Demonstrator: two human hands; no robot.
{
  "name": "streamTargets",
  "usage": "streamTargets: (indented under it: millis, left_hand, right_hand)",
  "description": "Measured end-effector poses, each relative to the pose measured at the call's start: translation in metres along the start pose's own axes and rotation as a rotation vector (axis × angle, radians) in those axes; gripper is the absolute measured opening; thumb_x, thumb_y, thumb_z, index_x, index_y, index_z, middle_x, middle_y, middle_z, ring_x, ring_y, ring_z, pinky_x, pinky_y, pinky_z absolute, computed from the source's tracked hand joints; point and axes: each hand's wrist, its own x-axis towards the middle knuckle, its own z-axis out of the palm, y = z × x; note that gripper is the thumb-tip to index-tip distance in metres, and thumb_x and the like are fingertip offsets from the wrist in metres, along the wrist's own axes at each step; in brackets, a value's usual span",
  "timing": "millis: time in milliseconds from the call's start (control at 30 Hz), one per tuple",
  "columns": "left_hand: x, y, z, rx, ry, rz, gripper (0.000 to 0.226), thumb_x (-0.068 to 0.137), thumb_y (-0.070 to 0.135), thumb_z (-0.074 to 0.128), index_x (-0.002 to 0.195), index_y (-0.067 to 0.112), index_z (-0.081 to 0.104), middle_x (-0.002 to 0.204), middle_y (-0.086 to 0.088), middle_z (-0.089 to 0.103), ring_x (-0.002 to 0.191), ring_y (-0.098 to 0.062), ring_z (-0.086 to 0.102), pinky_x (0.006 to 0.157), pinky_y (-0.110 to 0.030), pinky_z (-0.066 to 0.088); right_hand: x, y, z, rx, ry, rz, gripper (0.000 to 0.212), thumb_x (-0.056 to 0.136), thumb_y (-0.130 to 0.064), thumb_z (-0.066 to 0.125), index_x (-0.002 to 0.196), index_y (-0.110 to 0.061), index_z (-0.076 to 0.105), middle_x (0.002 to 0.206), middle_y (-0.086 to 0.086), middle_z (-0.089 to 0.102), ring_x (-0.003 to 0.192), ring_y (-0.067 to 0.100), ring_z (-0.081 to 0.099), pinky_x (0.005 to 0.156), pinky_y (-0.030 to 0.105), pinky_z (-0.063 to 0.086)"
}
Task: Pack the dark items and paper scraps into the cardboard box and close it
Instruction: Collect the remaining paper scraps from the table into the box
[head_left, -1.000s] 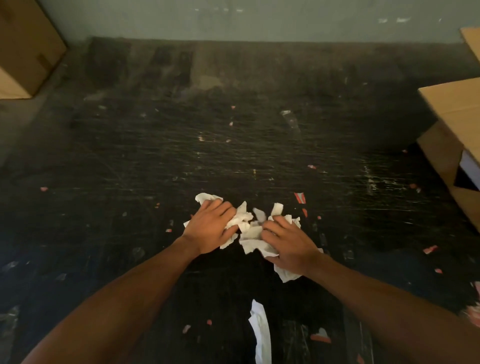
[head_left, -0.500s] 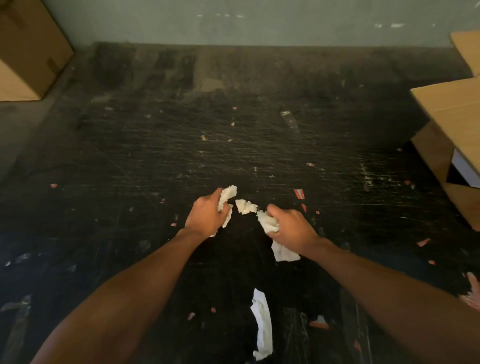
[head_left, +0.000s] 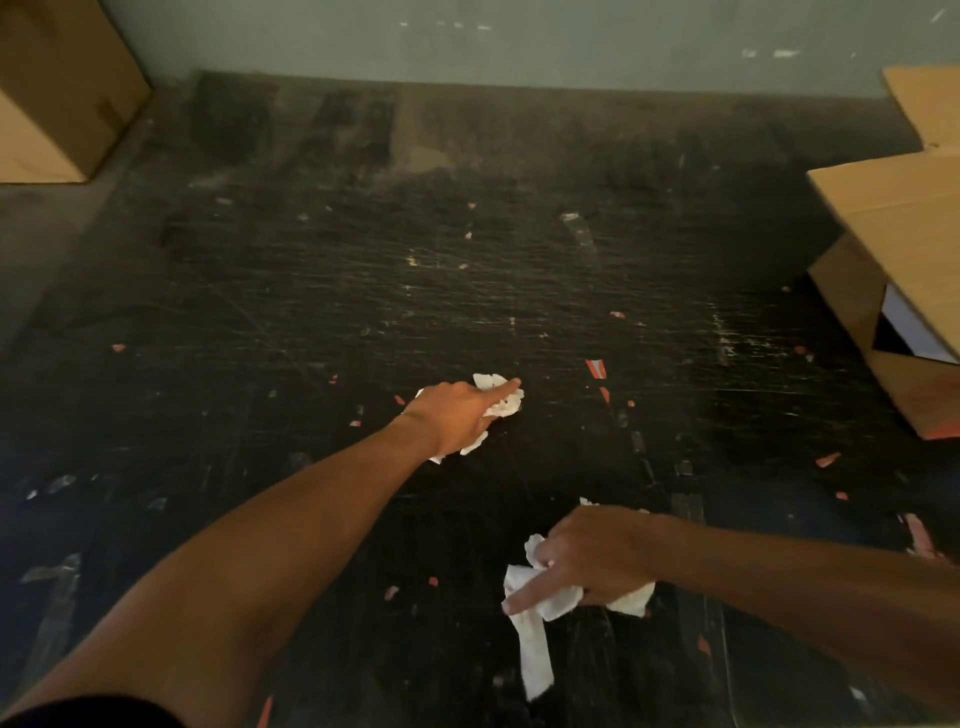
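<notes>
My left hand (head_left: 460, 413) reaches forward over the dark floor, closed on a wad of white paper scraps (head_left: 500, 399), with its index finger stretched out. My right hand (head_left: 592, 558) is nearer to me and lower right, gripping more crumpled white paper (head_left: 558, 597). Its index finger touches a long white paper strip (head_left: 535, 654) lying on the floor. The open cardboard box (head_left: 893, 228) stands at the right edge, flaps up, a dark item and something white visible inside.
A second cardboard box (head_left: 62, 88) sits at the far left corner against the grey-green wall. Small red and white bits (head_left: 596, 368) litter the scratched black floor (head_left: 363, 291).
My right hand has pulled back toward me with its paper, down to the long strip. My left hand has stayed forward, now pointing its index finger. The small scrap between the hands is gone.
</notes>
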Motion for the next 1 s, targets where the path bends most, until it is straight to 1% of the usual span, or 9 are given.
streamTargets:
  millis: [100,200,267,400,533,733,800,933,1000]
  left_hand:
    - [0.001,0.004,0.007,-0.009,0.072,-0.079,0.047,0.101,0.036,0.040,0.146,0.028,0.027,0.134,-0.012,0.057,0.115,-0.033,0.058,0.090,-0.047,0.047]
    - [-0.002,0.007,0.012,-0.053,0.096,-0.132,0.044,0.101,0.039,0.040,0.143,0.024,0.032,0.135,-0.011,0.056,0.117,-0.031,0.057,0.091,-0.046,0.049]
    - [-0.003,0.007,0.011,-0.087,0.113,-0.171,0.048,0.101,0.045,0.037,0.144,0.023,0.034,0.133,-0.011,0.058,0.117,-0.029,0.057,0.092,-0.044,0.048]
    - [-0.012,0.006,0.013,-0.302,0.227,-0.268,0.054,0.100,0.051,0.035,0.142,0.019,0.044,0.107,-0.009,0.067,0.094,-0.021,0.064,0.085,-0.042,0.053]
    - [-0.014,0.012,0.010,-0.588,0.399,-0.358,0.047,0.099,0.049,0.040,0.114,0.012,0.065,0.085,-0.006,0.067,0.080,-0.020,0.065,0.078,-0.042,0.055]
    - [-0.009,0.045,-0.029,-0.826,0.504,-0.323,0.043,0.099,0.045,0.043,0.099,0.010,0.068,0.087,-0.006,0.069,0.083,-0.017,0.064,0.074,-0.030,0.048]
    - [-0.003,0.060,-0.046,-0.857,0.526,-0.281,0.045,0.099,0.047,0.041,0.096,0.012,0.068,0.086,-0.005,0.069,0.080,-0.014,0.065,0.070,-0.026,0.050]
    - [0.010,0.103,-0.085,-0.894,0.607,-0.191,0.043,0.101,0.042,0.042,0.085,0.011,0.067,0.072,0.002,0.067,0.070,-0.004,0.063,0.053,-0.008,0.041]
    - [0.019,0.131,-0.102,-0.902,0.655,-0.141,0.043,0.101,0.041,0.042,0.080,0.012,0.066,0.068,0.004,0.066,0.067,-0.004,0.063,0.051,-0.006,0.039]
  right_hand:
    - [-0.001,0.000,0.016,0.008,0.086,0.058,0.045,0.091,-0.021,0.059,0.134,-0.027,0.048,0.093,0.010,0.061,0.073,0.024,0.062,0.062,0.036,0.052]
    - [-0.001,-0.005,0.019,0.027,0.110,0.134,0.026,0.093,-0.030,0.055,0.116,-0.019,0.052,0.097,0.010,0.061,0.078,0.026,0.063,0.064,0.040,0.053]
    - [-0.001,-0.007,0.019,0.053,0.177,0.218,0.027,0.094,-0.039,0.051,0.109,-0.017,0.055,0.095,0.009,0.061,0.076,0.024,0.063,0.063,0.038,0.052]
    - [-0.009,-0.001,0.010,0.278,0.260,0.518,0.023,0.094,-0.040,0.051,0.106,-0.022,0.058,0.103,0.004,0.063,0.090,0.018,0.061,0.075,0.037,0.050]
    - [-0.039,0.012,-0.006,0.520,0.574,0.827,0.003,0.086,-0.039,0.060,0.087,-0.038,0.058,0.083,-0.010,0.063,0.080,0.011,0.060,0.075,0.038,0.052]
    - [-0.100,0.017,-0.058,0.578,0.932,1.120,0.002,0.089,-0.028,0.065,0.091,-0.027,0.065,0.073,0.000,0.064,0.061,0.009,0.061,0.048,0.016,0.042]
    - [-0.125,0.015,-0.073,0.500,1.014,1.155,0.008,0.089,-0.027,0.065,0.092,-0.020,0.067,0.076,0.003,0.066,0.064,0.010,0.062,0.048,0.011,0.039]
    - [-0.184,0.010,-0.099,0.387,1.155,1.210,0.012,0.090,-0.028,0.063,0.097,-0.019,0.066,0.077,-0.001,0.065,0.066,0.006,0.060,0.054,0.018,0.042]
    - [-0.217,0.007,-0.108,0.340,1.220,1.215,0.013,0.090,-0.030,0.062,0.095,-0.018,0.066,0.076,0.002,0.065,0.067,0.013,0.062,0.057,0.026,0.046]
